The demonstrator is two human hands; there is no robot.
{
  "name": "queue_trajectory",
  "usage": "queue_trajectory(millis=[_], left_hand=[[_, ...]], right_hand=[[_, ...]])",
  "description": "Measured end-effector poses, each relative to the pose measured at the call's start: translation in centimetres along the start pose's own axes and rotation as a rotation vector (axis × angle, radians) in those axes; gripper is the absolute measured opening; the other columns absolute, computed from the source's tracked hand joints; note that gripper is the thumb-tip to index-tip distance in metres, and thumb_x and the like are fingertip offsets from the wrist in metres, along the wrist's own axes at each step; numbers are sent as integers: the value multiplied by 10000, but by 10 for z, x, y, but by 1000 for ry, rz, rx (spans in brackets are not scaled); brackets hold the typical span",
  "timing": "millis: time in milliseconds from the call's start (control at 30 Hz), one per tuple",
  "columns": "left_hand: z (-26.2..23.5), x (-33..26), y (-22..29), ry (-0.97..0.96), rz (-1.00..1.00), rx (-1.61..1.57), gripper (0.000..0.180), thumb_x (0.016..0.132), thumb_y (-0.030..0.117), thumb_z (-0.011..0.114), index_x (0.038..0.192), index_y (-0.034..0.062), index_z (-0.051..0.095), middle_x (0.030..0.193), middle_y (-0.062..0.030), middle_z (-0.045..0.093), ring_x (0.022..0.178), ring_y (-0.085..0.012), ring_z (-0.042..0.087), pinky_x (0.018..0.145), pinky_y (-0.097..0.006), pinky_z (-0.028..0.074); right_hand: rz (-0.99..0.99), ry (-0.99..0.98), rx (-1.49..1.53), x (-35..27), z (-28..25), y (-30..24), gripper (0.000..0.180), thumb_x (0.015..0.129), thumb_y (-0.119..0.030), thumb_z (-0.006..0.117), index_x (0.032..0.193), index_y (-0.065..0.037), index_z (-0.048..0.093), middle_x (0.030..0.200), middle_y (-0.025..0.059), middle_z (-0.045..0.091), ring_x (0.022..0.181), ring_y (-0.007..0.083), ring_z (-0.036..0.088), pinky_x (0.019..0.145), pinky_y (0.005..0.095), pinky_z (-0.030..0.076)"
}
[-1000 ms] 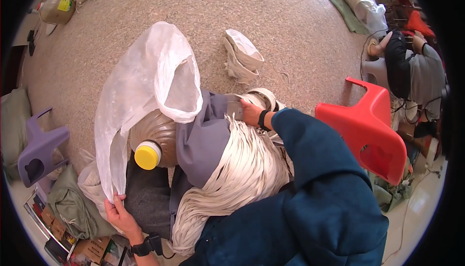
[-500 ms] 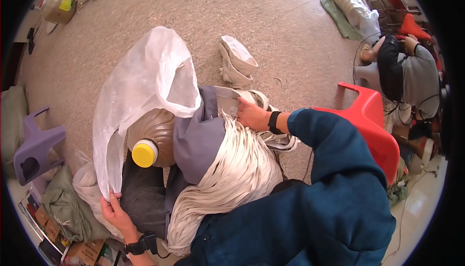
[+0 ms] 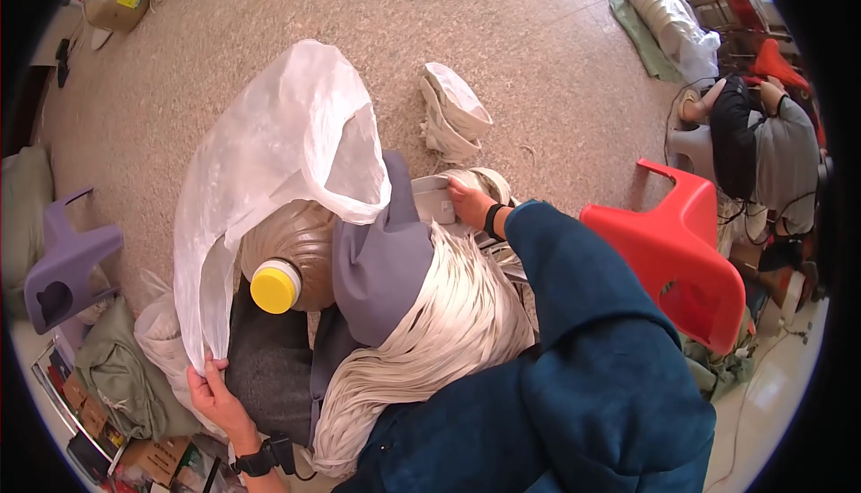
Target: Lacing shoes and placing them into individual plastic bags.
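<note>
My left hand pinches the lower handle end of a white plastic bag, whose open mouth gapes above a big jug with a yellow cap. Beyond my lap, my right hand has its fingers at the edge of a pale grey, box-like thing; its lower part is hidden. A thick bundle of off-white strips lies across my lap, over a grey-purple cloth. More off-white strips in a coil lie just past my right hand.
A pale roll of strips lies on the floor ahead. To the right is a red plastic stool; a purple stool is at left. Another person sits at far right. Another jug stands at far left.
My right hand has moved slightly, and more of the pale grey box-like thing shows beside it. My left hand keeps its pinch on the bag. The whole view has shifted a little.
</note>
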State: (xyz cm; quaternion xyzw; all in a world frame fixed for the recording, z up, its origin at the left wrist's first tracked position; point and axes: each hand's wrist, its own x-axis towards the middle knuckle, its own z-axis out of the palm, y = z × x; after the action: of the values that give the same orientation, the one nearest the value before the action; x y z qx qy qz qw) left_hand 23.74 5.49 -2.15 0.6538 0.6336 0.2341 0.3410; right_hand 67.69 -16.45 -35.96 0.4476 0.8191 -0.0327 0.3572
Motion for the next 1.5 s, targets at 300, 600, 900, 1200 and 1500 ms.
queue_trajectory(millis=[300,600,900,1200,1500], left_hand=[[1,2,0,-9,29,-53,170,1018,127,527,937,-13,580,827,-25,590,808,-86,521,820,-249,437],[2,1,4,-14,-1,-67,179,1017,142,528,938,-6,593,829,-9,579,791,-85,503,794,-241,421],[3,4,-2,22,-11,-19,179,1009,157,541,941,6,613,779,-1,582,758,-82,505,754,-250,414],[2,7,8,-2,-47,52,182,1012,145,545,922,-11,575,787,-27,590,768,-82,510,815,-253,429],[2,9,4,-2,-7,41,167,1006,136,545,935,-5,602,774,-9,597,743,-79,510,743,-237,413]], right_hand=[[-148,88,306,-45,-60,28,216,820,-253,590,745,-126,748,813,19,703,1001,261,609,1187,572,110],[359,59,227,-117,-77,137,102,768,-171,613,770,-176,715,885,-26,669,1122,229,544,1207,581,90],[573,-35,66,-162,0,240,140,815,-197,620,809,-166,757,886,-26,667,1124,209,492,987,575,354],[794,-241,-10,-137,6,289,196,863,-217,590,906,-178,777,964,-9,688,1113,237,501,933,602,400],[1106,157,675,-110,5,303,221,885,-149,573,1047,-196,716,1106,98,684,1116,328,604,834,443,554]])
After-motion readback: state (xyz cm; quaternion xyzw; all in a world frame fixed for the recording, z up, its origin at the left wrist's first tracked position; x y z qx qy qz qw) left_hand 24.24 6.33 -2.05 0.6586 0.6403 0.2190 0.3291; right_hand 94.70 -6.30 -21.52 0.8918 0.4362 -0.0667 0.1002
